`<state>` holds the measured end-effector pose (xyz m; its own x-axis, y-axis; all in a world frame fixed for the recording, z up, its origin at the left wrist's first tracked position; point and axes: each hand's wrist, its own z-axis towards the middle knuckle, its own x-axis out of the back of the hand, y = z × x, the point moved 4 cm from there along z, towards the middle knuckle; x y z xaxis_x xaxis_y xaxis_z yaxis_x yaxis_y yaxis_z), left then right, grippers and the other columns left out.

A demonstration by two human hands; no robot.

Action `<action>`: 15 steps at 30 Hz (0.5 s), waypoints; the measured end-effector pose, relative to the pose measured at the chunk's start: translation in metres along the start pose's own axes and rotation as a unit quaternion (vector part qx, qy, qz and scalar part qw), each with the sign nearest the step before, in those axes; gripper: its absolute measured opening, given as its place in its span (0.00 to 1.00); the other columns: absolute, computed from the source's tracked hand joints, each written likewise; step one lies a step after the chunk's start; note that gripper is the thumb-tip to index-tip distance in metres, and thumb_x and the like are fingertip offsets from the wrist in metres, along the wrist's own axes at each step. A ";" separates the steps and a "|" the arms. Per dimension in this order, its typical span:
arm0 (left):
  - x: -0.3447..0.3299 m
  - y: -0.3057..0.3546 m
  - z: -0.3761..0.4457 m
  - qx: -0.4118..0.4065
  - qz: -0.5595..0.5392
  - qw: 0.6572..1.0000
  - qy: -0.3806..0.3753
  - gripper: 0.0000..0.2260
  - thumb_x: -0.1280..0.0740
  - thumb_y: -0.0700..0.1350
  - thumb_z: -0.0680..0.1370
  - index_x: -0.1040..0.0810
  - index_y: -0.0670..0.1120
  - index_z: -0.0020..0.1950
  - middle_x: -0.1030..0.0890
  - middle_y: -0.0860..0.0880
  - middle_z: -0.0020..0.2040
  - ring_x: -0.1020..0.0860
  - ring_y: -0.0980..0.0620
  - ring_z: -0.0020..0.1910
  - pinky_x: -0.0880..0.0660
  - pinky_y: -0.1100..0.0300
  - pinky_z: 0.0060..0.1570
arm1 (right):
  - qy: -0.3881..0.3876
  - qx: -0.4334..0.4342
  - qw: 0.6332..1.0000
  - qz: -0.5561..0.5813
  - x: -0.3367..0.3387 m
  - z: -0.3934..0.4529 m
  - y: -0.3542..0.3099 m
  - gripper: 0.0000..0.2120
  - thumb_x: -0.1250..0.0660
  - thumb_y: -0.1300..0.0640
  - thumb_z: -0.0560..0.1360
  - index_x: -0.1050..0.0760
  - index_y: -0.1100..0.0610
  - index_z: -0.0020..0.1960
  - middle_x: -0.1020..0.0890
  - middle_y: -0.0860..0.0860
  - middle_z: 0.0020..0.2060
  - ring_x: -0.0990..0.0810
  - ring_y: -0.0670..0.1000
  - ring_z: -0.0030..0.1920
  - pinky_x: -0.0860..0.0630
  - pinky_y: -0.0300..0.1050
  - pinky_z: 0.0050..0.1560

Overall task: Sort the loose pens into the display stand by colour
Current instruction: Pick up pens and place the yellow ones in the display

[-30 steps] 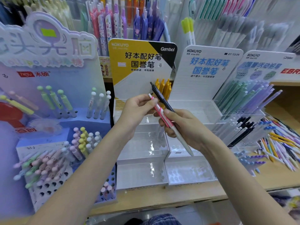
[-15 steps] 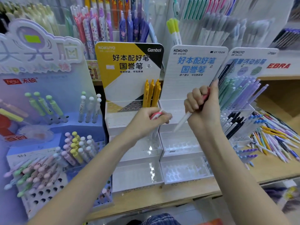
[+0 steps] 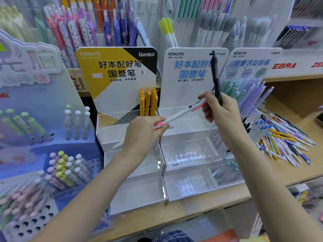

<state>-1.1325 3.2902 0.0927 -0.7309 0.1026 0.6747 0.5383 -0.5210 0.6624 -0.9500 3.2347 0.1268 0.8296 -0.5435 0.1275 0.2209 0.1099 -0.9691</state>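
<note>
My left hand (image 3: 142, 135) grips a white pen with a pink top (image 3: 158, 126); its tip pokes out at the lower left. A second white pen with a pink clip (image 3: 181, 113) runs from my left fingers up to my right hand (image 3: 222, 114), which pinches its clip end. That hand also holds a black pen (image 3: 215, 75) upright. Both hands hover over the upper tiers of two tiered stands. Three yellow pens (image 3: 148, 102) stand in the yellow-and-black stand (image 3: 118, 70). The tiers of the white stand (image 3: 188, 151) hold no pens. Loose pens (image 3: 283, 142) lie in a heap on the shelf at right.
A blue stand (image 3: 52, 137) of round-capped pens fills the left. A clear stand (image 3: 244, 91) of green and purple pens sits right of the white one. Racks of hanging pens (image 3: 104, 23) line the back. The wooden shelf edge (image 3: 192, 212) runs below.
My right hand has dropped and opened out of a fist; the black pen now stands upright in it. The white pen's tip has swung left to meet my left fingers.
</note>
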 end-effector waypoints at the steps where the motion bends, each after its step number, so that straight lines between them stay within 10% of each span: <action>1: -0.002 0.004 0.001 -0.017 0.008 1.000 0.009 0.11 0.30 0.48 0.73 0.17 0.47 0.54 0.16 0.47 0.42 0.21 0.47 0.41 0.23 0.52 0.43 | 0.007 0.001 1.000 -0.001 0.001 0.001 -0.001 0.10 0.41 0.60 0.79 0.24 0.61 0.43 0.28 0.49 0.27 0.32 0.45 0.27 0.35 0.36 0.27; 9: -0.032 -0.005 0.022 0.013 0.178 0.977 -0.120 0.17 0.39 0.52 0.79 0.27 0.51 0.67 0.29 0.55 0.69 0.29 0.51 0.66 0.31 0.55 0.61 | 0.081 0.171 0.942 -0.278 0.034 0.048 -0.019 0.15 0.41 0.55 0.80 0.28 0.59 0.37 0.32 0.46 0.25 0.33 0.44 0.26 0.39 0.34 0.28; 15: -0.054 0.007 0.036 0.002 0.169 0.978 -0.125 0.15 0.39 0.52 0.79 0.22 0.47 0.61 0.22 0.50 0.62 0.26 0.48 0.61 0.28 0.56 0.54 | 0.031 0.208 0.884 -0.417 0.045 0.075 -0.001 0.15 0.41 0.54 0.80 0.28 0.66 0.43 0.29 0.54 0.31 0.30 0.56 0.33 0.42 0.46 0.34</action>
<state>-1.0735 3.3116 0.0727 -0.3866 0.1289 0.9132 0.7336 -0.5571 0.3892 -0.8745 3.2731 0.1494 0.2625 -0.6234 0.7365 0.9229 -0.0605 -0.3802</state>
